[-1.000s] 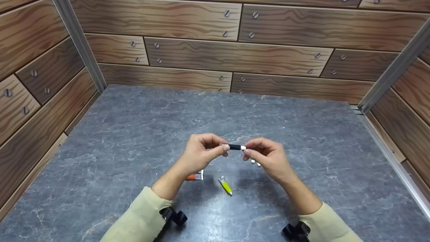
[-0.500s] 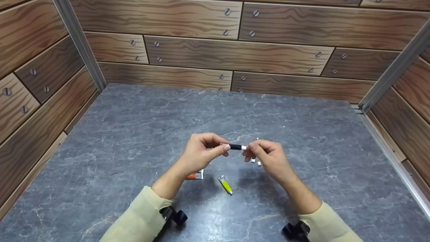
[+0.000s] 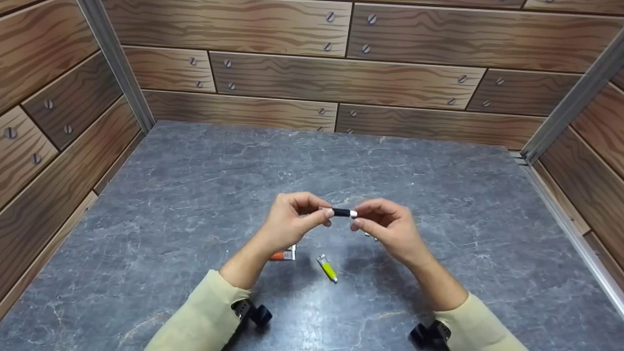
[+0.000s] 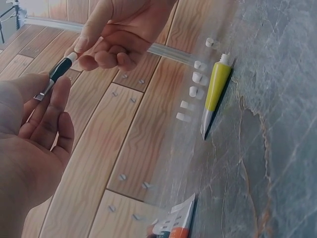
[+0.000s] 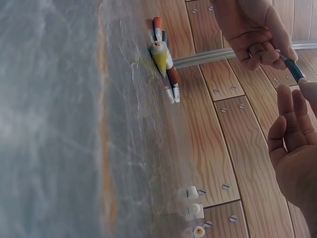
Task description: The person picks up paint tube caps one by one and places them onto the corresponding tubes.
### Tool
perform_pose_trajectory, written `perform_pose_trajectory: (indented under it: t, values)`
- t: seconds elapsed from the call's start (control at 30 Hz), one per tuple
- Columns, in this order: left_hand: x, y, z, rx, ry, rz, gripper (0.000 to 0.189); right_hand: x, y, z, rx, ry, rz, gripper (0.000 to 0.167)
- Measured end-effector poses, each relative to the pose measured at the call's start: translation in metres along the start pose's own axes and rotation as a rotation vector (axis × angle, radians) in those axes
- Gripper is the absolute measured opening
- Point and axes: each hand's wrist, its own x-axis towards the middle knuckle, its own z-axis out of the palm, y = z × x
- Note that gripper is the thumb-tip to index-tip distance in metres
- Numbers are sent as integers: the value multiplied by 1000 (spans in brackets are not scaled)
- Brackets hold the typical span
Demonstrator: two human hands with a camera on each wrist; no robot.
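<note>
Raised over the table, my left hand [image 3: 290, 222] pinches a small dark paint tube [image 3: 341, 212] by its flat silver end, between thumb and fingers. The tube lies level in the head view, with its white cap [image 4: 73, 56] pointing to the right. My right hand [image 3: 390, 226] has its thumb and index finger at that cap, pinching it; its other fingers are loosely bent. Below the hands, a yellow paint tube [image 3: 327, 269] rests on the table. Partly behind my left wrist lie more tubes, among them an orange one [image 3: 282, 255].
Several small white caps [image 4: 197, 78] stand on the grey marbled table [image 3: 195, 170], mostly hidden by my right hand in the head view. Wood-patterned walls [image 3: 273, 78] with metal corner posts [image 3: 117, 68] close in the back and sides.
The right thumb and fingers have rolled at the cap, drawn slightly right half a second ago, then come back around it. The left hand and the tube have stayed nearly still.
</note>
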Motion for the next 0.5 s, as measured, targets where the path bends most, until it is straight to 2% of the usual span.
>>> perform_pose_trajectory:
  t: [0.37, 0.5]
  values:
    - [0, 0, 0, 30, -21, 6, 8, 0, -1, 1, -86, 37, 81, 6]
    - [0, 0, 0, 31, -25, 4, 8, 1, -2, 1, -123, 51, 106, 7]
